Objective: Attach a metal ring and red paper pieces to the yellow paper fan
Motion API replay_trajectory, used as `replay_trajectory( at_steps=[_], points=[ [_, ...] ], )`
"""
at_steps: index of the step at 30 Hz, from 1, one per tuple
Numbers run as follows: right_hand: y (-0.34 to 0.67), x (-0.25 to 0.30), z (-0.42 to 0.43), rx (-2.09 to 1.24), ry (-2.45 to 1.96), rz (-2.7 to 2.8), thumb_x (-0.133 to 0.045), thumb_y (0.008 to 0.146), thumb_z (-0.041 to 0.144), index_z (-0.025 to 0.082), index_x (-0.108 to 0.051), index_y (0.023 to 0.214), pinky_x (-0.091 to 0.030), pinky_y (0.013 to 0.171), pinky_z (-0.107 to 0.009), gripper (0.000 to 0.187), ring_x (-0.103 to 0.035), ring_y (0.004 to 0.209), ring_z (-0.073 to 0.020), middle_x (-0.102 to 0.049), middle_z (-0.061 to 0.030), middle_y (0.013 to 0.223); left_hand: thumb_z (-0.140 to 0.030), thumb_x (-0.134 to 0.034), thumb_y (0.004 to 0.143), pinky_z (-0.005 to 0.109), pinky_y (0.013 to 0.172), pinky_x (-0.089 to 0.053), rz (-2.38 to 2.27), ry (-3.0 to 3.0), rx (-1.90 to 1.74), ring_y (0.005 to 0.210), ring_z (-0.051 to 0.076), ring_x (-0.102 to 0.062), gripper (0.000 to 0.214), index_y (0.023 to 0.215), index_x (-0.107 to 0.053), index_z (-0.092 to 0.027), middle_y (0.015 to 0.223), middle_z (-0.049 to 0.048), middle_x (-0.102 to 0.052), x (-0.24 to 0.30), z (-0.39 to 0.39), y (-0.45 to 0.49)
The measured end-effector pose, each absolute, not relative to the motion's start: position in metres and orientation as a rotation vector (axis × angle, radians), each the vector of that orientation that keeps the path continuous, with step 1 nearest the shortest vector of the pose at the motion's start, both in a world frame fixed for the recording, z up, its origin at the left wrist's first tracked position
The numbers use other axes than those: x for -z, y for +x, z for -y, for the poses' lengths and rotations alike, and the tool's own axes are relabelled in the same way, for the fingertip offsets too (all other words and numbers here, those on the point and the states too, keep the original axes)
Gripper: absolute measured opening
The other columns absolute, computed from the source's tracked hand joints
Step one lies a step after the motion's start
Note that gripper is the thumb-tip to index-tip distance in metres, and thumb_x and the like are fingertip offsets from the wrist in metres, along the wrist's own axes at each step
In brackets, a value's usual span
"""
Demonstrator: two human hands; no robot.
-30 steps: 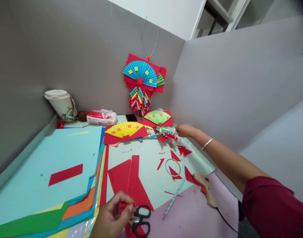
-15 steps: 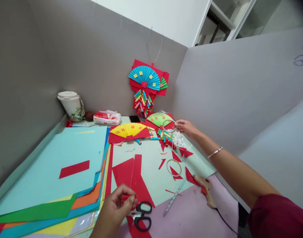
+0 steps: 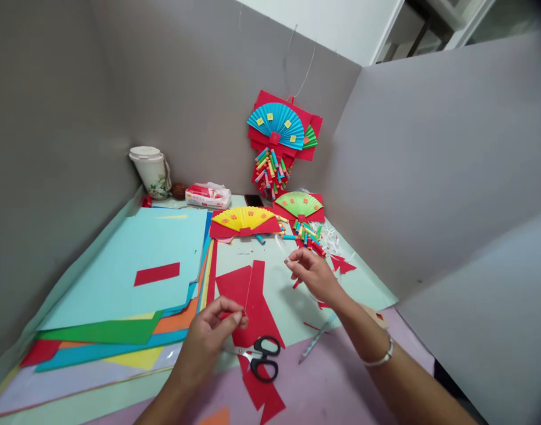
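Observation:
My left hand [image 3: 215, 327] is closed in a pinch on a small red paper piece [image 3: 228, 315], partly hidden by the fingers. It hovers over cut red paper [image 3: 261, 313], beside black-handled scissors [image 3: 266, 357]. My right hand [image 3: 315, 274] pinches a thin pale ring [image 3: 281, 244], which is blurred and mostly covered by the fingers; it resembles a narrow tape roll. Under that forearm lies a light blue pencil [image 3: 317, 339]. The tan handle of a tool [image 3: 377, 316] pokes out behind the arm.
Stacked coloured sheets [image 3: 120, 254] cover the left side. At the back are a yellow fan [image 3: 244, 218], a green fan [image 3: 299, 204], small paper tubes [image 3: 308, 235], a tissue pack [image 3: 208, 195] and a lidded cup [image 3: 150, 171]. A blue-fan decoration [image 3: 277, 127] hangs by the grey partition.
My right hand has come from the back right, beside the green fan, nearer to my left hand, carrying the ring. My left hand keeps its pinch. The view has shifted.

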State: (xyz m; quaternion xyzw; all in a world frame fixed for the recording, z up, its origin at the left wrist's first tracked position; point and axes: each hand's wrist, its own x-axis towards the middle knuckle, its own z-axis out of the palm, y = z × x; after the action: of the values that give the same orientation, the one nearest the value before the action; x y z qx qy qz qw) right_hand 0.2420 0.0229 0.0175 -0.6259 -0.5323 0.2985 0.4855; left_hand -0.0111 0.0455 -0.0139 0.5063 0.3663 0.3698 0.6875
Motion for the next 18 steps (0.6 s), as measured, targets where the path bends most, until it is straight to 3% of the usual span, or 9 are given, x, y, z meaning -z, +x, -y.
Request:
replay_trajectory(
  at_steps=[9,13,18],
  points=[
    [0.169,0.029,0.027,-0.705,-1.547,1.261,-0.060,0.084,0.029,0.019,-0.061,0.088,-0.041,0.057,-0.023,0.011,-0.048,0.059,-0.0114,-0.055,0.0032,0.068,-0.023,-0.074,0.072,0.031,0.088,-0.048,-0.624,0.821,-0.904,0.063,0.011,-0.059,0.013,0.074,-0.062,-0.018,0.062,-0.0029,-0.065,0.004,-0.045,-0.004],
    [0.157,0.033,0.030,-0.803,-1.491,1.288,-0.060,0.085,0.027,0.019,-0.061,0.088,-0.041,0.057,-0.023,0.009,-0.049,0.060,-0.0114,-0.059,0.0020,0.071,-0.023,-0.071,0.076,0.025,0.076,-0.049,-0.611,0.931,-0.916,0.068,0.012,-0.060,0.008,0.077,-0.065,-0.019,0.066,-0.0019,-0.066,0.001,-0.039,0.000],
    [0.155,0.030,0.033,-0.772,-1.450,1.368,-0.061,0.085,0.026,0.020,-0.062,0.090,-0.042,0.057,-0.024,0.008,-0.050,0.060,-0.0115,-0.062,0.0008,0.076,-0.022,-0.066,0.081,0.023,0.073,-0.050,-0.677,1.263,-0.929,0.075,0.013,-0.061,0.003,0.079,-0.066,-0.020,0.076,-0.0006,-0.065,-0.005,-0.028,0.001]
  ],
)
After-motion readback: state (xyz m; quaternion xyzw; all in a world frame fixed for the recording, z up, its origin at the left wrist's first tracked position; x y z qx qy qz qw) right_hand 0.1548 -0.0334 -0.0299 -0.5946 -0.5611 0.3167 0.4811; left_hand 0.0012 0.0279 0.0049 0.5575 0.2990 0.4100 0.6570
